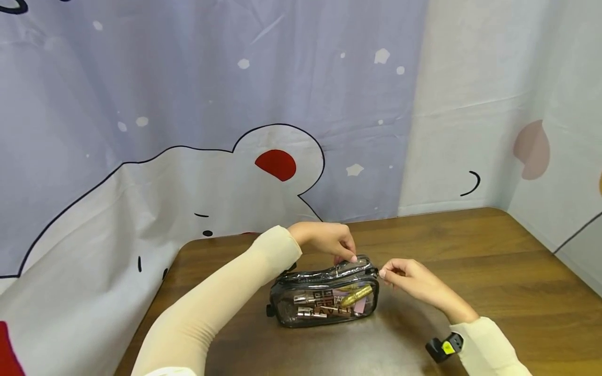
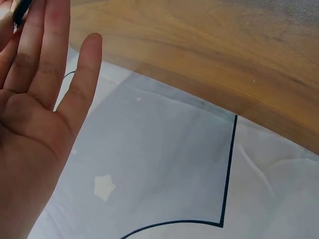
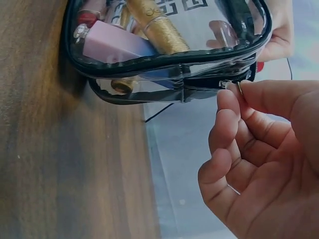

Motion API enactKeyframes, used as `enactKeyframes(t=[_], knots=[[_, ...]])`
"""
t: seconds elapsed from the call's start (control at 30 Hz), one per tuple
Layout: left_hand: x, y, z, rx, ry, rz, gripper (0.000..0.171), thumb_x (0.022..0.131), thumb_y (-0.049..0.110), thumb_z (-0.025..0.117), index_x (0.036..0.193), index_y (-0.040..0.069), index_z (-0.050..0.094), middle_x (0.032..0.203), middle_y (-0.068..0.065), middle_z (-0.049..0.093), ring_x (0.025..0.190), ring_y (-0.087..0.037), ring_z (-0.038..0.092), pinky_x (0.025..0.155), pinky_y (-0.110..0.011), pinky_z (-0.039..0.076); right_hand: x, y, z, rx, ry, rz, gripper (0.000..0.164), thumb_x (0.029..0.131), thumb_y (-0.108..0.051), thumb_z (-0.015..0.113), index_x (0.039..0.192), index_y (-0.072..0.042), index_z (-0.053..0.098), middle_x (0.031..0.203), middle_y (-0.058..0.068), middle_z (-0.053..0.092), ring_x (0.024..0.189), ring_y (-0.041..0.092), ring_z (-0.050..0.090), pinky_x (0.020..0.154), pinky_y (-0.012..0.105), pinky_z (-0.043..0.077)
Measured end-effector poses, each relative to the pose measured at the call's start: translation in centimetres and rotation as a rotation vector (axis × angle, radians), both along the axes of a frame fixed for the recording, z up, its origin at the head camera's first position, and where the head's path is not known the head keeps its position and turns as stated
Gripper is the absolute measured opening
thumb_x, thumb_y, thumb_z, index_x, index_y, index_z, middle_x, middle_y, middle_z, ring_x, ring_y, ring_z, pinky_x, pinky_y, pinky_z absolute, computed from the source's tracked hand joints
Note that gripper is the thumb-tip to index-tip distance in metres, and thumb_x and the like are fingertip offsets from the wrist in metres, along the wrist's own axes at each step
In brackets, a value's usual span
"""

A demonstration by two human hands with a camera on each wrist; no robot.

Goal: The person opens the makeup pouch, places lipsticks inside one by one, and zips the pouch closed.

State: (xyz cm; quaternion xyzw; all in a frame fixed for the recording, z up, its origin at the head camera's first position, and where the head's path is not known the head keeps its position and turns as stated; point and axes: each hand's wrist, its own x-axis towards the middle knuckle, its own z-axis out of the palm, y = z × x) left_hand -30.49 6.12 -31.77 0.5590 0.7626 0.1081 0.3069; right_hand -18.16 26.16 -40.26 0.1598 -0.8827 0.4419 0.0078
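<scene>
A clear pouch (image 1: 289,308) with black trim and TRAVEL lettering stands on the table. Through its front show a gold tube (image 1: 356,296), silver-capped tubes and a pink block-shaped item (image 3: 112,44). My left hand (image 1: 331,240) reaches over from behind and pinches the pouch's back top edge. In the left wrist view, a dark sliver of that edge (image 2: 21,12) lies between thumb and fingers. At the pouch's right end, my right hand (image 1: 414,282) pinches the zipper pull (image 3: 239,88) between thumb and forefinger, its other fingers loosely curled. The zipper slider (image 3: 224,84) sits at this end.
The brown wooden table (image 1: 470,250) extends around the pouch. A printed curtain (image 1: 188,104) hangs behind the table's far edge and along its sides. A black wrist device (image 1: 444,347) with a yellow patch is on my right wrist.
</scene>
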Motion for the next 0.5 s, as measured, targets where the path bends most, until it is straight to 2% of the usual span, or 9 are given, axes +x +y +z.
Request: enactKeyframes(t=[0.2,0.43,0.5], knots=[[0.3,0.0,0.2,-0.006,-0.066,0.03,0.024,0.092,0.017,0.053,0.075,0.006,0.067,0.067,-0.002,0.063,0.057,-0.015,0.062,0.061,-0.024,0.051,0.1,0.1,0.7,0.012,-0.002,-0.006,0.019,0.091,-0.024,0.054,0.079,-0.009,0.059,0.064,-0.001,0.052,0.055,0.004,0.046,0.049,0.023,0.041],[0.3,0.0,0.0,-0.011,-0.097,0.063,0.025,0.092,0.016,0.053,0.073,0.004,0.065,0.065,-0.001,0.059,0.065,-0.03,0.062,0.061,-0.025,0.052,0.0,-0.1,1.6,0.011,-0.001,0.009,0.02,0.091,-0.024,0.054,0.078,-0.009,0.057,0.064,-0.004,0.049,0.056,0.004,0.045,0.049,0.022,0.04],[0.3,0.0,-0.1,-0.011,-0.107,0.077,0.025,0.092,0.016,0.054,0.072,0.004,0.064,0.064,-0.002,0.058,0.062,-0.026,0.062,0.061,-0.025,0.052,-0.1,-0.2,1.9,0.013,-0.001,0.016,0.02,0.091,-0.024,0.054,0.078,-0.009,0.057,0.064,-0.004,0.048,0.055,0.004,0.045,0.048,0.022,0.039]])
